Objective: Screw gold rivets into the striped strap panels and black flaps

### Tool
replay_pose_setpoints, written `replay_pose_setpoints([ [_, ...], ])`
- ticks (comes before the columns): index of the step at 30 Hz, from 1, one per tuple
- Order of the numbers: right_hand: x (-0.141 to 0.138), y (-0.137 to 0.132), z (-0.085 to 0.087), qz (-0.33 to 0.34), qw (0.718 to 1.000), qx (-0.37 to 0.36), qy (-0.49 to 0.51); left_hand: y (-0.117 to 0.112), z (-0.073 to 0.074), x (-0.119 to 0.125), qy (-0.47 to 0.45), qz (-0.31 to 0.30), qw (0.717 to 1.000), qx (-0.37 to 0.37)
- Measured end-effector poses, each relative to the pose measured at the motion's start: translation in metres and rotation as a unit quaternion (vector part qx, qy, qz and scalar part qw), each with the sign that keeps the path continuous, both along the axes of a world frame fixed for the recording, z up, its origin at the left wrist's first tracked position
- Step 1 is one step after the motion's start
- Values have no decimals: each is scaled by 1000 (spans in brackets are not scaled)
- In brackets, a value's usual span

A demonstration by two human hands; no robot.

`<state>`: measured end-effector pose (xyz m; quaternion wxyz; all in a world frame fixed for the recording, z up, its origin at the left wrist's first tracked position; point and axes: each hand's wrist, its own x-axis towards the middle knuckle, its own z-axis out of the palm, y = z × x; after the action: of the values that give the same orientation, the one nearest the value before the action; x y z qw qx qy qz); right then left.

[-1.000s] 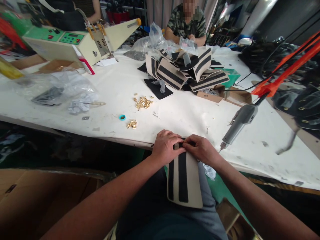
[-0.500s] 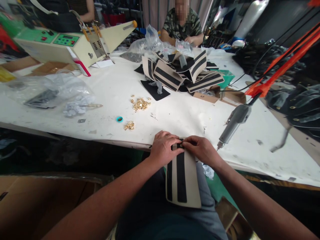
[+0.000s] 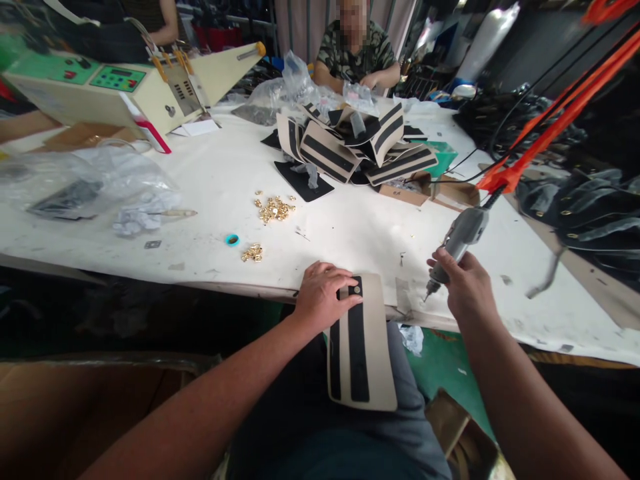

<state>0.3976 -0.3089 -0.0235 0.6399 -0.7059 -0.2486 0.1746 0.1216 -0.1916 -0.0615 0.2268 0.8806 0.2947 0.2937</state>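
Two hands: one pins a striped panel [image 3: 363, 353], one grips an electric screwdriver [image 3: 463, 233]

The striped panel lies with its top end on the near edge of the tabletop [image 3: 350, 227], the rest hanging onto the person's lap. The left hand [image 3: 323, 297] rests on that top end, fingers [image 3: 334, 273] flat and close together, just beside a round metal fitting [image 3: 356, 291] on the panel's middle stripe. Right of the panel, the right hand [image 3: 465, 287] has its fingers wrapped round the electric screwdriver, bit pointing down at the tabletop. Beyond the panel lie loose gold fittings [image 3: 274, 209]. The panel looks light and bendable, likely to slide unless pressed flat near the fitting.
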Motion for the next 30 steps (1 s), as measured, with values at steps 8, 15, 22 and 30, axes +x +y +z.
replay_pose_setpoints([
  [8, -64, 22, 42, 116, 981, 110, 112, 0, 1, -1, -2, -4, 1000, -8],
  [15, -125, 51, 36, 152, 974, 167, 26, 0, 3, -1, 4, -5, 1000, -5],
  [22, -135, 64, 11, 168, 973, 158, 0, 0, 1, -2, 15, -5, 1000, -10],
  [30, -134, 62, 12, 184, 975, 117, -33, 0, 5, -2, 28, -9, 999, -21],
])
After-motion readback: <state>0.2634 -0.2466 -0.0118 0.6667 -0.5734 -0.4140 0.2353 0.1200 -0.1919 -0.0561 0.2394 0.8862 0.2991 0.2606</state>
